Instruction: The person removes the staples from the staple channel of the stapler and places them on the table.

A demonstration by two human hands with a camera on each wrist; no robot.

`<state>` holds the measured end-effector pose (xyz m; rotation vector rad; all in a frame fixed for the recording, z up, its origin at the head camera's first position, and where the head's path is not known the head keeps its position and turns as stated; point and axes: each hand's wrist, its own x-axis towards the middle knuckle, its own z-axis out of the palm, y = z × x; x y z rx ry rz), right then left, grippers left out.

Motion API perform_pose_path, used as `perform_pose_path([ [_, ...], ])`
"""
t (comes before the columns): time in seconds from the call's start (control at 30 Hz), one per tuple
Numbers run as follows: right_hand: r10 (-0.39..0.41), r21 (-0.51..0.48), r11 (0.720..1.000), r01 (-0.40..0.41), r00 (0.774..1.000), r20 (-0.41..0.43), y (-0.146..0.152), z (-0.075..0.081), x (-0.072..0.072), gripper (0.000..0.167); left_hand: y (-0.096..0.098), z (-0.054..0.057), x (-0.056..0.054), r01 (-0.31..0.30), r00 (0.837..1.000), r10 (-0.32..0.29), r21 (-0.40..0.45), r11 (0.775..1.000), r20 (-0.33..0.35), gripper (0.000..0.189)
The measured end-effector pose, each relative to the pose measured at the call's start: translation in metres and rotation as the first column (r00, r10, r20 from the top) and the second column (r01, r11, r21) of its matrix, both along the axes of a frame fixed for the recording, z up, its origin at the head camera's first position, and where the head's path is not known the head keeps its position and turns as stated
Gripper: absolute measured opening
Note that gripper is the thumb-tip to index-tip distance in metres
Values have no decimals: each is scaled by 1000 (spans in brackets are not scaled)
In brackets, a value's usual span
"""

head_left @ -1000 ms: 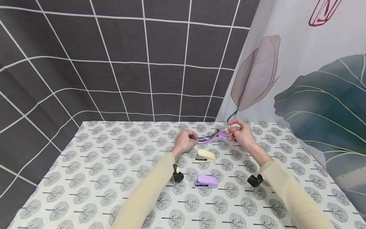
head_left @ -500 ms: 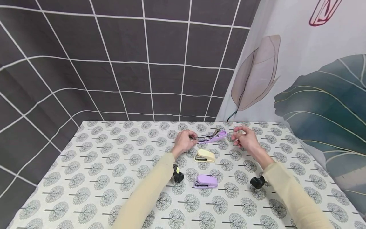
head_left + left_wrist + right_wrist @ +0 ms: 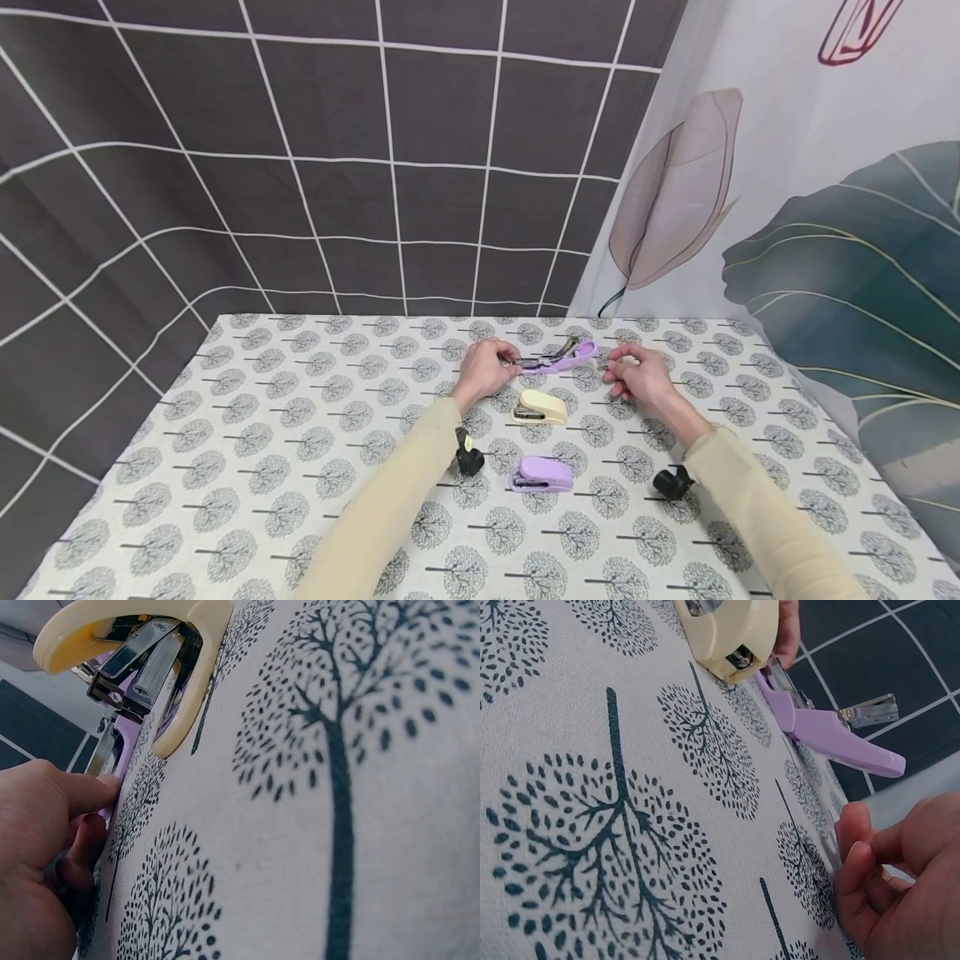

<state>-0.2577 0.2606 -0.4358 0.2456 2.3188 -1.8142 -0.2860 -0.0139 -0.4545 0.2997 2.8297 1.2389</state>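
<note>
A purple stapler [image 3: 573,356] lies unfolded near the far side of the table, its metal magazine raised from the purple body. My left hand [image 3: 486,367] pinches its left end between thumb and fingers; the left wrist view shows that thumb [image 3: 97,793] against the purple edge. Just right of the stapler, my right hand [image 3: 637,372] is apart from it, thumb and fingertips [image 3: 855,825] brought together. A small pale sliver, likely a strip of staples [image 3: 600,363], shows at these fingertips; the fingers mostly hide it in the right wrist view.
A cream stapler [image 3: 542,407] stands nearer to me, between my forearms. Closer still is a second purple stapler [image 3: 543,474]. Tree-patterned cloth [image 3: 337,500] covers the table, with a dark gridded curtain [image 3: 315,200] behind it and a leaf-print curtain [image 3: 675,200] at the right.
My right hand has drawn away from the purple stapler's right end, then come slightly lower, the pale sliver moving with its fingertips. The left hand has kept its hold on the stapler.
</note>
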Motion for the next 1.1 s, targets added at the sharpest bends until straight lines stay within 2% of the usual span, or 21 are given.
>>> perform_pose_path([
  [0.2,19,82,996,-17,1000,-23,0,-1,-1,28,1,0,-1,-4,1000,4,8,1000,-3,21],
  [0.43,35,132,991,-31,999,-31,-4,0,-1,26,1,-1,0,-8,1000,8,4,1000,-4,21],
  [0.7,54,228,973,-46,998,-26,-7,4,1,19,1,-2,-1,-12,1000,12,2,1000,-1,22],
  [0.93,72,249,966,-62,997,-30,-7,4,0,18,0,-4,-2,-6,1000,6,8,1000,-20,22],
  [1.1,95,348,935,-69,994,-58,-6,5,1,16,1,-5,-2,-6,1000,6,6,1000,-25,21],
])
